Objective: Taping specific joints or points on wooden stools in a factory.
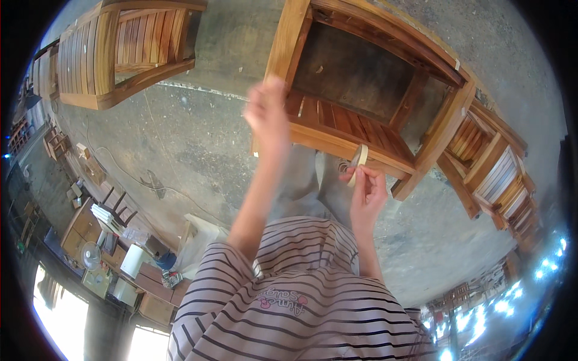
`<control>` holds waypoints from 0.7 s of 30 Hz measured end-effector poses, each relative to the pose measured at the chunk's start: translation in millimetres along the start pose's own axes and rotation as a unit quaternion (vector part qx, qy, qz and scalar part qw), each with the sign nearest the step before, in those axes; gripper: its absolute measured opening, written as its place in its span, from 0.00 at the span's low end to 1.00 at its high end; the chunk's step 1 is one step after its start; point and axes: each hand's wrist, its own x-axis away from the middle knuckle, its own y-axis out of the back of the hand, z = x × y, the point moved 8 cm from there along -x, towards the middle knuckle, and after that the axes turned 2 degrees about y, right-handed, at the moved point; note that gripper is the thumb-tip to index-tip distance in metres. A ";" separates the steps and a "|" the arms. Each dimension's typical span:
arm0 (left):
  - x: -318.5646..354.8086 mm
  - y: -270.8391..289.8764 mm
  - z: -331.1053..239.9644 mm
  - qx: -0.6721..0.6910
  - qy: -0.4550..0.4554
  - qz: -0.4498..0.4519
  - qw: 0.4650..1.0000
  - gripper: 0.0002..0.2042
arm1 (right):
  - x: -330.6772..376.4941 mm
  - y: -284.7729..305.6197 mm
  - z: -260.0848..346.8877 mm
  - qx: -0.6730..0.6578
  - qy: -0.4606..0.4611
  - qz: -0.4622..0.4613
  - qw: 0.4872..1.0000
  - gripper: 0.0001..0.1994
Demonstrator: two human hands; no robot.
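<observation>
A wooden frame with a slatted lower panel (361, 127), like a piece of furniture, stands in front of me. My left hand (268, 111) is raised at its left post (288, 45). Motion smears the fingers, and I cannot tell whether they touch the wood or hold anything. Between the fingers and thumb of my right hand (368, 191) is a narrow roll of pale yellow tape (359, 162), held upright on its edge. That hand is just before the frame's near lower rail (337, 144). Small pale bits stick to parts of the wood.
Another slatted wooden piece (90, 57) stands at the far left. More slatted furniture (490, 162) lines the right side. A cable (129, 161) runs over the concrete floor (180, 126). At the lower left are a fan (91, 256) and a cluttered bench (150, 278).
</observation>
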 end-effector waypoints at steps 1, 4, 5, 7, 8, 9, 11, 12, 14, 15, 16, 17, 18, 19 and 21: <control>-36.6 14.4 -10.2 -0.085 -0.093 -0.015 0.992 0.11 | 5.1 3.7 -9.1 -0.009 -0.023 -0.007 1.000 0.03; -105.8 8.8 -9.8 -0.188 -0.230 0.055 0.953 0.14 | 3.0 14.1 -15.9 -0.003 -0.046 -0.012 0.999 0.04; -113.4 -3.1 -13.8 -0.248 -0.302 0.092 0.916 0.13 | -1.1 15.4 -17.2 0.007 -0.041 -0.015 0.999 0.04; -129.8 -21.1 0.2 -0.240 -0.267 0.122 0.925 0.11 | -13.3 19.0 -16.4 0.012 -0.033 -0.018 0.999 0.04; -135.3 -32.8 9.1 -0.230 -0.233 0.153 0.932 0.10 | -18.6 20.7 -13.2 0.015 -0.022 -0.021 0.999 0.04; -141.6 -39.3 14.9 -0.205 -0.224 0.169 0.938 0.08 | -23.5 20.3 -9.4 0.011 -0.013 -0.022 1.000 0.05; -144.5 -40.9 20.8 -0.210 -0.253 0.155 0.932 0.08 | -27.9 21.2 -9.1 0.009 -0.007 -0.024 1.000 0.05; -141.5 -45.4 18.8 -0.211 -0.279 0.146 0.925 0.09 | -30.1 23.4 -7.8 0.009 -0.002 -0.031 0.999 0.05; -135.1 -48.6 17.7 -0.217 -0.300 0.119 0.922 0.08 | -34.1 25.1 -4.8 0.010 -0.002 -0.036 0.999 0.05; -130.0 -46.6 14.4 -0.225 -0.318 0.089 0.917 0.08 | -35.2 26.3 -3.7 0.009 -0.005 -0.038 0.999 0.04; -126.9 -47.2 12.6 -0.223 -0.321 0.092 0.916 0.08 | -35.7 27.0 -1.8 0.007 -0.002 -0.041 0.999 0.04; -124.9 -47.0 10.4 -0.222 -0.321 0.097 0.915 0.10 | -35.7 26.1 -0.8 -0.002 -0.002 -0.041 0.999 0.04; -124.1 -48.5 8.6 -0.220 -0.322 0.103 0.915 0.13 | -36.7 25.6 1.0 -0.011 -0.002 -0.042 0.999 0.04; -122.6 -50.3 6.3 -0.216 -0.326 0.108 0.914 0.13 | -37.7 26.3 3.1 -0.013 0.002 -0.048 0.999 0.04; -130.3 -48.0 11.3 -0.184 -0.256 0.113 0.942 0.22 | -38.8 25.0 5.2 -0.034 0.002 -0.046 0.998 0.04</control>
